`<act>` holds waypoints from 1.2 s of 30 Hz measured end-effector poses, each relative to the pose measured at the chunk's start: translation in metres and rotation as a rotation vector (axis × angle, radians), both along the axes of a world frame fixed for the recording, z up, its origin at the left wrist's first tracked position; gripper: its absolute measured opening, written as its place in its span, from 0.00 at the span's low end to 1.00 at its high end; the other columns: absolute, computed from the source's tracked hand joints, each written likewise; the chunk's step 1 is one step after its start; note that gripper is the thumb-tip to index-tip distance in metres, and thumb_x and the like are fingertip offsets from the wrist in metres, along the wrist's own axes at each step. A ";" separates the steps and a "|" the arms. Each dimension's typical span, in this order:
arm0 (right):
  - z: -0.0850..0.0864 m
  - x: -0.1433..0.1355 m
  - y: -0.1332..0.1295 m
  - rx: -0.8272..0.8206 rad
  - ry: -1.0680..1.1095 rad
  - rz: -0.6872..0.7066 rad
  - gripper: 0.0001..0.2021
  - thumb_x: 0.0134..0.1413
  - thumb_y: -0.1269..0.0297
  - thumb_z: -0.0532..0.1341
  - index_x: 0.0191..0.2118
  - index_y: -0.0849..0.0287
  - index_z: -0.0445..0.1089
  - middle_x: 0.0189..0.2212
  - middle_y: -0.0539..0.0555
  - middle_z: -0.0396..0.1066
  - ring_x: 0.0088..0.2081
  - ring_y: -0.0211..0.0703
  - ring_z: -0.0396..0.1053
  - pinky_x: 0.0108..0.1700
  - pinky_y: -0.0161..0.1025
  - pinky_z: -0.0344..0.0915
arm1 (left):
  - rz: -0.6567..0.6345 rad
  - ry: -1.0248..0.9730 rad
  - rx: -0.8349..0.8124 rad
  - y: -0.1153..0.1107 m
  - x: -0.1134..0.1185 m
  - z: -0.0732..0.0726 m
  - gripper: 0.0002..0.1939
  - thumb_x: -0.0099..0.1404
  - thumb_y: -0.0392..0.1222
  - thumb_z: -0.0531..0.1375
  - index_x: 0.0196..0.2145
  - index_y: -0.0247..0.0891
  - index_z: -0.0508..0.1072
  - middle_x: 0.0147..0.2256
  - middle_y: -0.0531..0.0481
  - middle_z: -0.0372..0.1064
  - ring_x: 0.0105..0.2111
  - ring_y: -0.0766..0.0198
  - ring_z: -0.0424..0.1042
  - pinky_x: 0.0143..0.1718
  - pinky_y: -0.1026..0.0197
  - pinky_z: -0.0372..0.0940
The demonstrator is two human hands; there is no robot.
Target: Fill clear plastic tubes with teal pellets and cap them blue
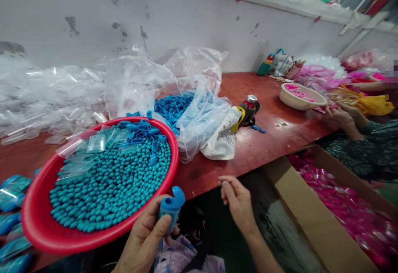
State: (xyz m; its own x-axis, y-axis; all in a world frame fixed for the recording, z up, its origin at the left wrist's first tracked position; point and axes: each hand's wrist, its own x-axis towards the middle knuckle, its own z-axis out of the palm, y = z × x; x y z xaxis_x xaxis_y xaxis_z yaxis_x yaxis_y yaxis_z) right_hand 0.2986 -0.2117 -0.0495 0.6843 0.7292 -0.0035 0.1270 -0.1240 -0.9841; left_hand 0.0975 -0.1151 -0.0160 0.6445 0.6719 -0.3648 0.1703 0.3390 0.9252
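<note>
My left hand point(147, 235) is closed around a small clear container point(169, 219) filled with blue. Its blue flip-top cap point(174, 200) stands tipped up, showing a hole in the top. To the right, above the gap by the table edge, my right hand point(238, 206) has loosely bent fingers, partly apart, with nothing visible in them. Beside my left hand is a red basin point(102, 244) full of small teal candy-like pieces point(108, 190). Blue caps point(139, 132) and clear flat containers point(96, 143) lie on top of the pieces.
Clear empty containers point(46, 95) are heaped along the wall. A plastic bag point(199, 115) holds more blue caps point(174, 105). Filled blue containers point(14, 223) lie at left. A bottle point(249, 107) stands on the red table point(248, 148). At right are a cardboard box point(298, 206) and a co-worker's hands point(343, 117).
</note>
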 end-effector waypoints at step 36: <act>0.027 -0.076 0.065 0.017 -0.863 0.718 0.50 0.35 0.61 0.66 0.61 0.57 0.35 0.54 0.68 0.55 0.45 0.62 0.66 0.39 0.51 0.67 | 0.243 -0.232 0.220 0.006 -0.014 0.008 0.25 0.59 0.44 0.53 0.55 0.41 0.56 0.52 0.47 0.60 0.50 0.57 0.60 0.51 0.58 0.54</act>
State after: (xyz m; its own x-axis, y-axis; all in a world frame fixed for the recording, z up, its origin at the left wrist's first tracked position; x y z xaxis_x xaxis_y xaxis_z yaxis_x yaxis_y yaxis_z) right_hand 0.2226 -0.1471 -0.0221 -0.1263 0.9511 0.2819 0.8038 0.2647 -0.5328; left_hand 0.0836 -0.1093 -0.0076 0.5053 0.8610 -0.0589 -0.1129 0.1336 0.9846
